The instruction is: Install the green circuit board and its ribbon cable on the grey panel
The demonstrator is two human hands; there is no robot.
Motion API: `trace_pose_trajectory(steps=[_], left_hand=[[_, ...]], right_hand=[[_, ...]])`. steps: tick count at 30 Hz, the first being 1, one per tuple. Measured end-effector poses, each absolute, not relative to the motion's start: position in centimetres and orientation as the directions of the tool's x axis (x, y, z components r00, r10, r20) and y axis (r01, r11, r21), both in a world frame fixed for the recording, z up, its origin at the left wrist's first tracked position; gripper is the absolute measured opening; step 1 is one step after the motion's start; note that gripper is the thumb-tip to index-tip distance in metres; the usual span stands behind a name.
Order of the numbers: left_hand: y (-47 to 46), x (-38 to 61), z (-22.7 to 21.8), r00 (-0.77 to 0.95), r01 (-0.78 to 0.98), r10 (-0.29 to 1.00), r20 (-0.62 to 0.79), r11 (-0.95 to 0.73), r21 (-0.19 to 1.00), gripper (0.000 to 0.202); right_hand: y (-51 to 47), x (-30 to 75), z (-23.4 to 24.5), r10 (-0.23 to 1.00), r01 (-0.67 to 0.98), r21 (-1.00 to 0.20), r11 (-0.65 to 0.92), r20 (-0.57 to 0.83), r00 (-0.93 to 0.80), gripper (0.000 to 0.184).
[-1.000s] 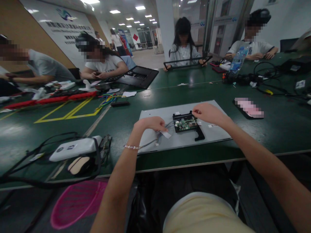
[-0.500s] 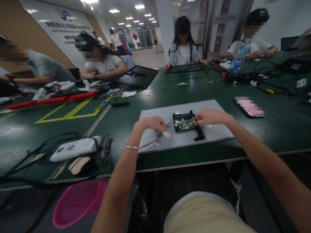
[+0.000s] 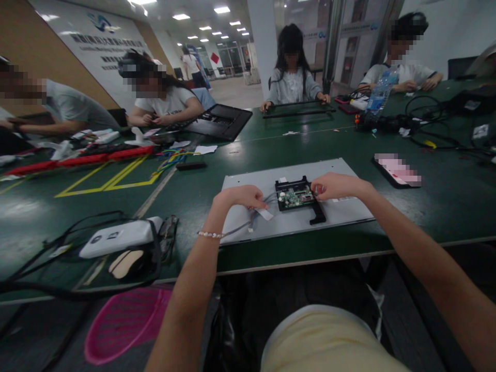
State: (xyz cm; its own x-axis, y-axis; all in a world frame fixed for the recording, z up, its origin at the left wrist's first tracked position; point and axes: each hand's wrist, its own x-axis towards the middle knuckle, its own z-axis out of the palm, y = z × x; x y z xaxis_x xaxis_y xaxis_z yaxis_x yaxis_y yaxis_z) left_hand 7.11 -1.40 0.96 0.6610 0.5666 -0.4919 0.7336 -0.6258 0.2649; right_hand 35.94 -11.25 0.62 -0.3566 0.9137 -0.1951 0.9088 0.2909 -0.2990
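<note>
A flat grey panel (image 3: 256,178) lies on the green table in front of me. On it rests a black plastic bracket (image 3: 318,213) that frames a green circuit board (image 3: 296,198). My left hand (image 3: 245,197) is closed on grey cables (image 3: 270,197) that run to the board's left side; a white tag (image 3: 265,213) hangs below the fingers. At the bracket's right edge is my right hand (image 3: 334,186), its fingers pinched together against the frame. Its fingertips are partly hidden, so whether they grip the bracket or something small is unclear.
A phone (image 3: 399,171) lies right of the panel. To the left are a white device (image 3: 120,237), a mouse (image 3: 126,264) and black cables. A pink basket (image 3: 116,325) stands below the table edge. Across the table, a person holds a black frame (image 3: 298,114); other people sit nearby.
Both of my hands stay in nearly the same place on the cables and the bracket. In the background, a walking person has shifted to the right.
</note>
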Motion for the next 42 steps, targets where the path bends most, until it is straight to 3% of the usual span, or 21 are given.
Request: trace_pose_trajectory(steps=[9, 15, 23, 29, 42], left_hand=[[-1.0, 6.9, 0.5, 0.666, 0.732, 0.561, -0.491, -0.618, 0.287, 0.039], [-0.9, 6.8, 0.4, 0.675, 0.723, 0.556, -0.485, -0.629, 0.286, 0.040], [-0.9, 6.8, 0.3, 0.669, 0.727, 0.560, -0.489, -0.628, 0.275, 0.041], [-1.1, 6.9, 0.6, 0.669, 0.732, 0.561, -0.487, -0.612, 0.301, 0.041], [-1.1, 6.9, 0.6, 0.681, 0.717, 0.550, -0.483, -0.637, 0.284, 0.039]], right_hand=[[-10.9, 37.0, 0.4, 0.897, 0.879, -0.369, 0.303, -0.202, -0.394, 0.028], [-10.4, 37.5, 0.0, 0.897, 0.897, -0.329, 0.294, -0.230, -0.378, 0.030], [-10.8, 36.9, 0.1, 0.896, 0.904, -0.316, 0.287, -0.245, -0.370, 0.015], [-10.4, 37.4, 0.1, 0.920, 0.913, -0.319, 0.256, -0.210, -0.331, 0.016], [-10.0, 38.4, -0.9, 0.983, 0.982, -0.135, 0.132, -0.108, -0.147, 0.016]])
